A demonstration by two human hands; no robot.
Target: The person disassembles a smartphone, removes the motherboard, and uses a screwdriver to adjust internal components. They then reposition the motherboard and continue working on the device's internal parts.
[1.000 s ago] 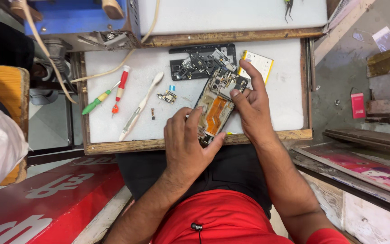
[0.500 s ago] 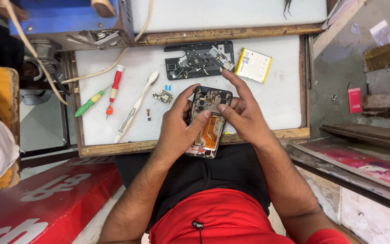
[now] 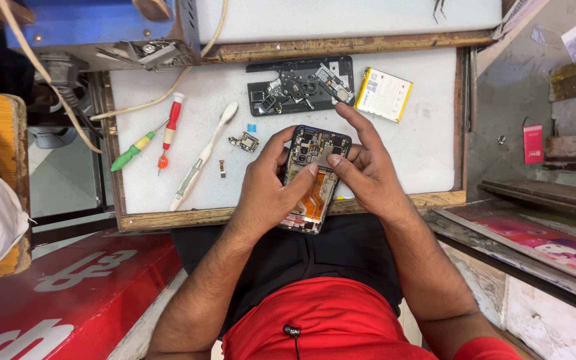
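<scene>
Both hands, left hand (image 3: 269, 187) and right hand (image 3: 363, 175), clamp fingers on the opened phone (image 3: 315, 177) over the counter (image 3: 428, 143) edge; a slipped thumb may tear its orange flex.

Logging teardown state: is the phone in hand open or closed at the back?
Open. The phone, held by left hand and right hand, shows bare circuit boards and an orange flex cable; no back cover on it.
</scene>
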